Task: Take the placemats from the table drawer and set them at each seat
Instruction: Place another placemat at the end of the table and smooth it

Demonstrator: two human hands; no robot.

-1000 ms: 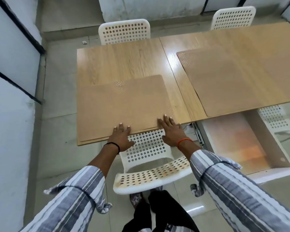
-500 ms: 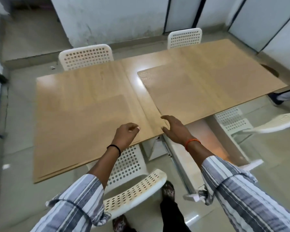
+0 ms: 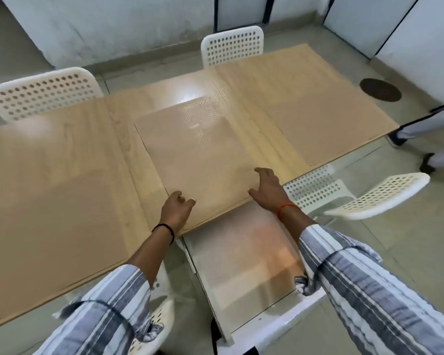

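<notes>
Three tan placemats lie on the wooden table [image 3: 128,139]: a left placemat [image 3: 49,213], a middle placemat [image 3: 198,160] and a right placemat [image 3: 326,129]. My left hand [image 3: 176,208] is at the near left corner of the middle placemat, fingers loosely curled, with no grip on it that I can see. My right hand [image 3: 267,190] reaches over that mat's near right edge with fingers relaxed and spread. Below the hands the white table drawer [image 3: 241,265] is pulled out; its shiny bottom shows only reflections.
White perforated chairs stand at the far left [image 3: 44,96], the far side [image 3: 232,47], the near right [image 3: 379,196] and under my left arm [image 3: 154,324]. Another person's legs [image 3: 433,139] are at the right edge. A dark round cover [image 3: 379,89] sits in the floor.
Both hands left the left placemat's near edge and moved right to the middle placemat above the open drawer. The view turned right with them.
</notes>
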